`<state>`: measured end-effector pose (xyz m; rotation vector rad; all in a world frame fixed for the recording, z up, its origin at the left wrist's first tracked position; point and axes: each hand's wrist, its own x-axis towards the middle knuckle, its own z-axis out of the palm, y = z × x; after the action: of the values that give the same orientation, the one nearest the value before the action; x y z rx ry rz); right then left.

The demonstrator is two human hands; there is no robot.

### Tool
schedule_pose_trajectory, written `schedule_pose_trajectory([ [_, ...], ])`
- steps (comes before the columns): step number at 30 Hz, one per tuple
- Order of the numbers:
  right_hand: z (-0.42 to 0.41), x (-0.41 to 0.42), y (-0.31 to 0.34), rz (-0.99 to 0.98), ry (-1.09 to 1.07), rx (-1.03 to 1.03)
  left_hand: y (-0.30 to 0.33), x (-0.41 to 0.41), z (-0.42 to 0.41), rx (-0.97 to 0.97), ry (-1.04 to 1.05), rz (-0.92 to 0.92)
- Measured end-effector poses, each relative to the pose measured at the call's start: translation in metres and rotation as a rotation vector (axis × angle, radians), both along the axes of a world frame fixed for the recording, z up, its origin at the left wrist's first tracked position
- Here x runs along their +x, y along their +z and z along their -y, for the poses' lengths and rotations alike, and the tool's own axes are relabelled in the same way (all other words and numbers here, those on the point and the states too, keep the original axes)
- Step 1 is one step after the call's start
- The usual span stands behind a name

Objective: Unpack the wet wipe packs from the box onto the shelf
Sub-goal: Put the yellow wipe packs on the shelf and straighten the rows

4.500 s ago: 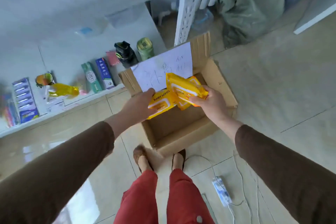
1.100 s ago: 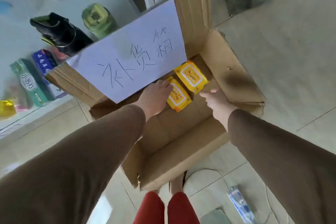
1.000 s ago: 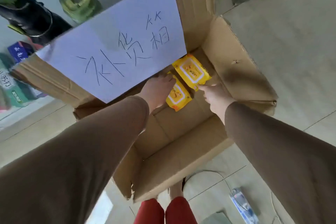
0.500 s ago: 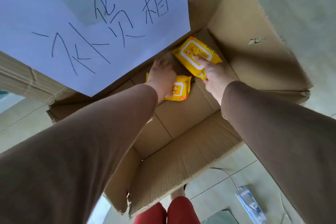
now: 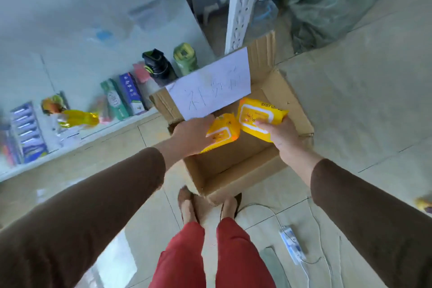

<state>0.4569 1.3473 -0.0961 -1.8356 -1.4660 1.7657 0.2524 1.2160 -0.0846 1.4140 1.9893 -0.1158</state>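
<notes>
Two packs are up out of the box (image 5: 236,170), one in each hand. Left hand (image 5: 190,137) has fingers curled round the left pack (image 5: 223,134); right hand (image 5: 280,134) pinches the right pack (image 5: 261,117) from below. Both arms reach forward, hands just apart. Best to keep each grip firm and swing left to the shelf (image 5: 77,134), clearing the paper flap (image 5: 210,92) just beyond the knuckles.

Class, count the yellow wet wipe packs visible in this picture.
2. One pack is in the left hand, one pack in the right hand, both above the box. Others may be hidden.
</notes>
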Motion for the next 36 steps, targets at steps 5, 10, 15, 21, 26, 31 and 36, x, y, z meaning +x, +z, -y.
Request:
schedule_pose_trajectory([
  [5,0.036,-0.055,0.135,-0.131,0.183,0.104,0.145,-0.068,0.069,0.090,0.124,-0.006],
  [10,0.079,-0.136,0.231,-0.222,0.326,0.224,0.250,-0.153,0.137,0.222,0.246,-0.034],
  [15,0.098,-0.224,0.298,-0.333,0.419,0.284,0.321,-0.241,0.179,0.377,0.286,-0.064],
  [21,0.073,-0.330,0.342,-0.412,0.464,0.375,0.352,-0.332,0.173,0.497,0.352,-0.119],
  [26,0.024,-0.407,0.344,-0.393,0.529,0.430,0.348,-0.396,0.130,0.505,0.398,-0.190],
  [31,-0.049,-0.469,0.318,-0.354,0.598,0.459,0.331,-0.450,0.071,0.479,0.435,-0.226],
  [36,-0.105,-0.528,0.305,-0.350,0.637,0.449,0.322,-0.495,0.019,0.433,0.444,-0.263],
])
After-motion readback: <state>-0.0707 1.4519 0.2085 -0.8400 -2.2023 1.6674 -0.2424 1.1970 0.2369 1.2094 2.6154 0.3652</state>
